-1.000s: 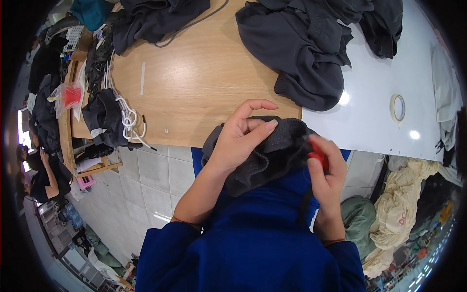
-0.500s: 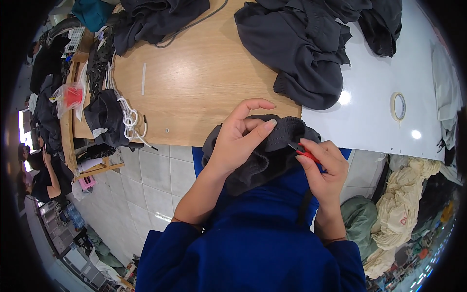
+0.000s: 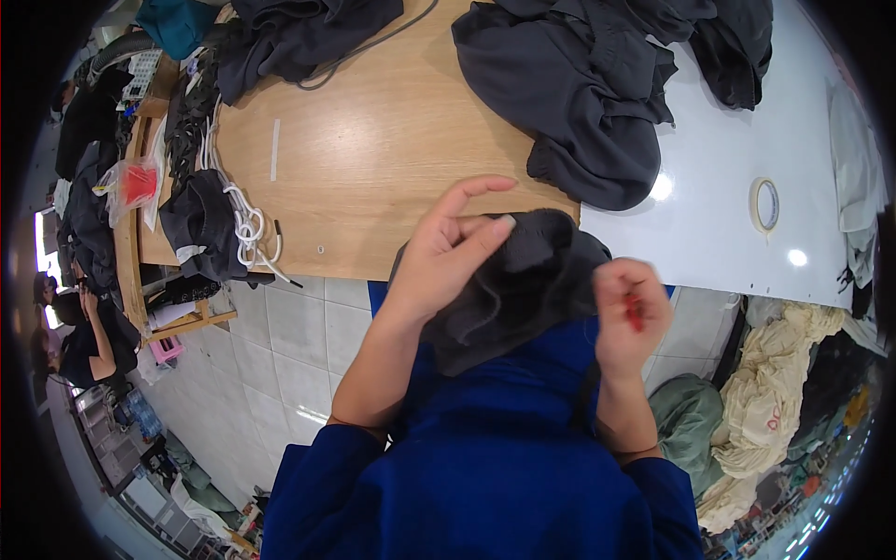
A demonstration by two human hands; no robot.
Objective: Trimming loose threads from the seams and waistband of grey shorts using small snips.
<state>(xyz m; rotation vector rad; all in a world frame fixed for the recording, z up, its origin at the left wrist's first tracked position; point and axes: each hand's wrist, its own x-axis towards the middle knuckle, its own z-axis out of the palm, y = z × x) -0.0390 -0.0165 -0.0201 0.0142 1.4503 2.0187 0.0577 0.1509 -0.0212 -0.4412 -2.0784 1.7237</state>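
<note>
A dark grey garment with a gathered, elastic-looking edge lies over my lap at the table's front edge. My left hand pinches the top of that edge between thumb and a finger, while its index finger sticks out, curved. To the right of the cloth is my right hand, closed and smeared by motion. Red thread snips show inside its curled fingers; their blades cannot be made out now. This hand stands apart from the gathered edge.
More dark grey garments lie at the back right, and another at the back left. A roll of tape is on the white tabletop. White cords hang at the left. Cream cloth is piled at right; another person sits far left.
My right hand has moved right and slightly up, away from the gathered edge, and its fingers have curled over the snips. My left hand has risen slightly with the garment.
</note>
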